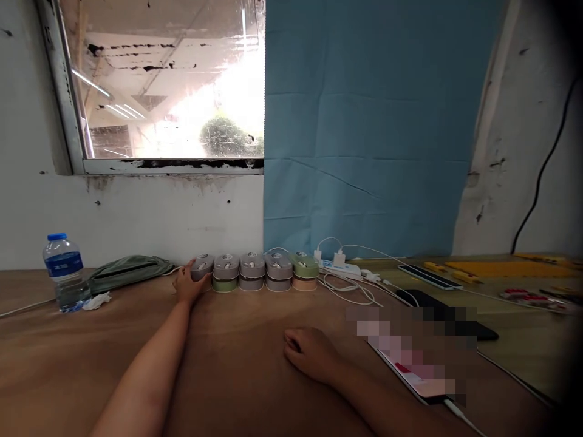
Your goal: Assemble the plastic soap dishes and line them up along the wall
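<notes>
Several small rounded lidded boxes stand side by side in a row by the wall. At the left end is a grey box (202, 264), with my left hand (187, 285) wrapped round its left side and front. Beside it is a box with a grey top and green base (226, 272). Two all-grey boxes (252, 272) follow, then one with a green top and peach base (305, 271). My right hand (314, 354) rests on the brown table (237, 364), fingers curled in, holding nothing I can see.
A water bottle (66, 273), a crumpled tissue (97, 301) and a green pouch (132, 271) lie left. To the right are a power strip (340, 268) with white cables, a lit phone (405, 370), a dark phone (430, 276) and a black flat object (483, 332).
</notes>
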`<state>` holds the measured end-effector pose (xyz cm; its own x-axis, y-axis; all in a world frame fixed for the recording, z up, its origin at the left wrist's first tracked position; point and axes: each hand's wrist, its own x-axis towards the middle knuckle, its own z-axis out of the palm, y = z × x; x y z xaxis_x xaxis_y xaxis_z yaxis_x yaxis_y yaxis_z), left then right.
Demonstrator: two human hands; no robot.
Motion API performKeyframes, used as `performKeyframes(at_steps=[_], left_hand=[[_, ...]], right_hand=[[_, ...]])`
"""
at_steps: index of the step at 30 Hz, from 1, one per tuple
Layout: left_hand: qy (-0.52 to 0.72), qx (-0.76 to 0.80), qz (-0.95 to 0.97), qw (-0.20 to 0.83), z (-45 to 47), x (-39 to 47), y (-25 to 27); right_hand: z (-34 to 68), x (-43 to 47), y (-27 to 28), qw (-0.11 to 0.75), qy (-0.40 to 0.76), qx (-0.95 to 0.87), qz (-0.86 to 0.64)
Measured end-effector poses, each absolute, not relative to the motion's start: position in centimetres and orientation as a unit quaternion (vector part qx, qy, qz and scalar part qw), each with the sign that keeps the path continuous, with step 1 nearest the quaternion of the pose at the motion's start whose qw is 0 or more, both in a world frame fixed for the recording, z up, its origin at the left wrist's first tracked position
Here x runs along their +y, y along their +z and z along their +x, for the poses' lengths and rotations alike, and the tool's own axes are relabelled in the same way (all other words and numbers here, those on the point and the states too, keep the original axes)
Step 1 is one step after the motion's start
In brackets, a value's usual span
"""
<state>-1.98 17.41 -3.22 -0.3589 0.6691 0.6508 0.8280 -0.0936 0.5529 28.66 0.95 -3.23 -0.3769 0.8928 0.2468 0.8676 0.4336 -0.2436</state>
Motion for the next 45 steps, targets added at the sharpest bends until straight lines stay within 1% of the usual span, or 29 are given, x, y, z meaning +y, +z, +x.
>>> performKeyframes(at_steps=[2,7,9,11,13,17,20,22,23,24,25,27,29,32,36,41,45], left_hand=[[-0.499,-0.659,-0.557,0.079,-2.2,17.3,-3.1],[-0.613,-0.620,-0.478,0.108,-2.6,14.2,-2.3],[-0.654,-0.593,-0.463,0.080,-2.6,12.1,-2.1],[-0.673,-0.557,-0.487,-0.006,-2.3,9.7,-2.2],[-0.661,-0.513,-0.533,-0.125,-1.8,7.4,-2.4],[-0.572,-0.393,-0.637,-0.335,-0.2,4.1,-2.8],[-0.459,-0.312,-0.705,-0.442,1.1,2.9,-2.9],[-0.392,-0.271,-0.733,-0.485,1.7,2.4,-3.0],[-0.368,-0.253,-0.744,-0.497,2.0,2.2,-3.0],[-0.349,-0.238,-0.754,-0.503,2.2,2.0,-3.0],[-0.335,-0.226,-0.764,-0.503,2.3,1.7,-3.0],[-0.315,-0.208,-0.782,-0.495,2.5,1.3,-2.9],[-0.306,-0.193,-0.798,-0.483,2.7,0.8,-2.8],[-0.302,-0.186,-0.808,-0.470,3.0,0.4,-2.7],[-0.298,-0.199,-0.810,-0.464,3.2,0.3,-2.5],[-0.276,-0.191,-0.818,-0.467,2.9,0.6,-2.1],[-0.249,-0.200,-0.835,-0.448,1.7,0.9,-1.3]], right_hand=[[28.7,1.0,-3.2,0.176,0.041,-0.829,-0.529],[28.8,1.0,-3.2,0.191,0.057,-0.824,-0.530],[28.8,1.1,-3.2,0.201,0.064,-0.822,-0.529],[28.7,1.1,-3.1,0.211,0.071,-0.819,-0.529],[28.6,1.0,-3.1,0.226,0.080,-0.815,-0.528],[28.3,1.1,-2.8,0.271,0.095,-0.800,-0.527],[28.4,0.9,-2.5,0.343,0.128,-0.773,-0.518],[28.7,0.6,-2.3,0.410,0.181,-0.759,-0.472],[28.8,0.4,-2.1,0.430,0.211,-0.762,-0.436],[29.0,0.1,-2.0,0.434,0.237,-0.773,-0.398],[29.1,-0.3,-2.0,0.418,0.258,-0.791,-0.365],[29.1,-0.9,-1.8,0.363,0.293,-0.825,-0.318],[29.0,-1.4,-1.8,0.317,0.318,-0.839,-0.308],[28.6,-1.6,-1.9,0.303,0.323,-0.837,-0.321],[28.4,-1.5,-2.1,0.333,0.327,-0.826,-0.316],[28.2,-1.2,-2.3,0.418,0.371,-0.773,-0.300],[28.2,-0.5,-2.6,0.458,0.346,-0.739,-0.352]])
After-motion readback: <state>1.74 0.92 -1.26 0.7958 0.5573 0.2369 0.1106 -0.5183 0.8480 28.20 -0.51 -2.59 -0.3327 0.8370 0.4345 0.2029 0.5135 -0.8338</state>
